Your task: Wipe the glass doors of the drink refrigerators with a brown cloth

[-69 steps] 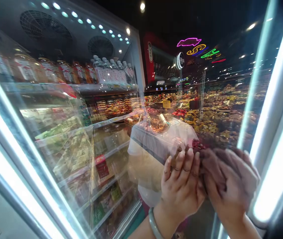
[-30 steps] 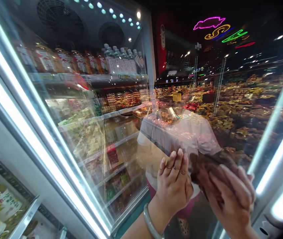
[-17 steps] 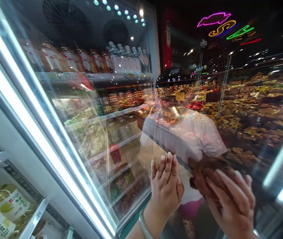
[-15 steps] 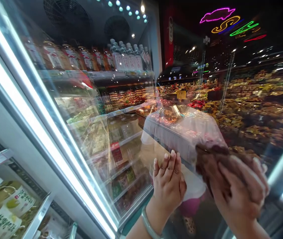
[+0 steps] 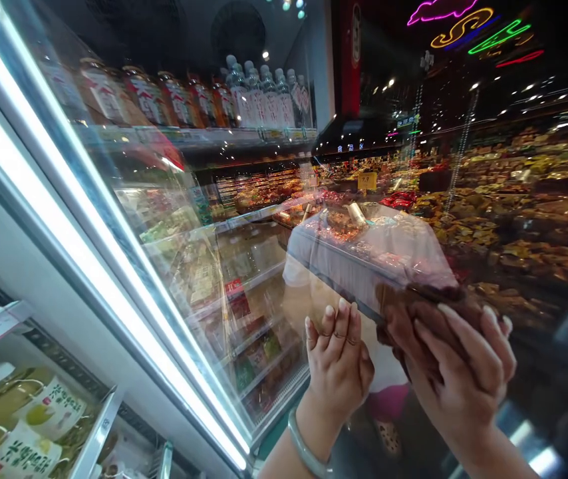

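A glass panel of a refrigerated case fills the middle of the view, with reflections across it. My left hand is in front of the glass at the lower centre, fingers stretched out and apart from any object; it appears to rest on the panel. It has thin rings and a pale bangle at the wrist. To its right, my right hand grips a brown cloth, pressed toward the glass. Part of the cloth is hidden under the fingers, and its reflection blends with it.
Bright light strips run diagonally along the frame at left. Bottled drinks stand on an upper shelf behind the glass. At lower left, an open shelf holds handled jugs of yellowish drink. Neon signs and produce displays are reflected at right.
My right hand and the cloth have shifted a little to the left, closer to my left hand. The left hand stays nearly in place. The camera view has tilted slightly.
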The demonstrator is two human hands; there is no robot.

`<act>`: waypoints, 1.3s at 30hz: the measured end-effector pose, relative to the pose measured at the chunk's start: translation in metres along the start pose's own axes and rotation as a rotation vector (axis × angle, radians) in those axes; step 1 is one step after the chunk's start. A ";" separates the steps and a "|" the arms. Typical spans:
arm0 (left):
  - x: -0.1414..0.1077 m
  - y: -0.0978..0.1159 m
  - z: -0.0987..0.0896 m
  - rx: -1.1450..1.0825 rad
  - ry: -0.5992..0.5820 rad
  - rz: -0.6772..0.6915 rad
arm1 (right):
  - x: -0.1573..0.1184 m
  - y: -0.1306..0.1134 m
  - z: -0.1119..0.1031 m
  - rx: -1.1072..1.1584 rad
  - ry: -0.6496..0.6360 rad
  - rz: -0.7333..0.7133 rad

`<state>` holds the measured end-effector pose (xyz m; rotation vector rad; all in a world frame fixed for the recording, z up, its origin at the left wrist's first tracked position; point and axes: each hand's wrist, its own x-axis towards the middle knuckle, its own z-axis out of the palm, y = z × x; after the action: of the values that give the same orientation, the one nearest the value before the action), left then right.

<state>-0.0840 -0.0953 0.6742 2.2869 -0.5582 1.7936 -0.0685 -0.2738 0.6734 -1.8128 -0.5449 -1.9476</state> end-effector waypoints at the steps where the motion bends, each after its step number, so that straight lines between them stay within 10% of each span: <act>1: 0.000 -0.001 -0.001 -0.010 -0.002 -0.004 | 0.009 -0.008 0.008 -0.011 0.017 -0.019; 9: -0.016 -0.040 -0.019 -0.016 -0.006 -0.006 | -0.041 -0.036 0.002 0.051 -0.255 -0.064; 15: -0.021 -0.055 -0.030 -0.044 -0.040 -0.017 | 0.011 -0.046 0.024 -0.047 0.017 0.030; 22: -0.032 -0.092 -0.044 -0.049 -0.028 -0.016 | -0.044 -0.095 0.035 0.049 -0.304 -0.143; 29: -0.036 -0.105 -0.054 -0.085 -0.046 -0.024 | -0.011 -0.101 0.059 -0.045 -0.038 -0.072; 34: -0.046 -0.120 -0.061 -0.168 -0.030 -0.097 | -0.030 -0.144 0.071 0.047 -0.277 -0.189; 39: -0.051 -0.124 -0.067 -0.168 -0.058 -0.089 | -0.040 -0.118 0.049 0.016 -0.268 -0.117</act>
<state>-0.1050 0.0515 0.6533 2.2196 -0.5840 1.5810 -0.0911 -0.1468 0.6366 -2.0884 -0.7655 -1.7756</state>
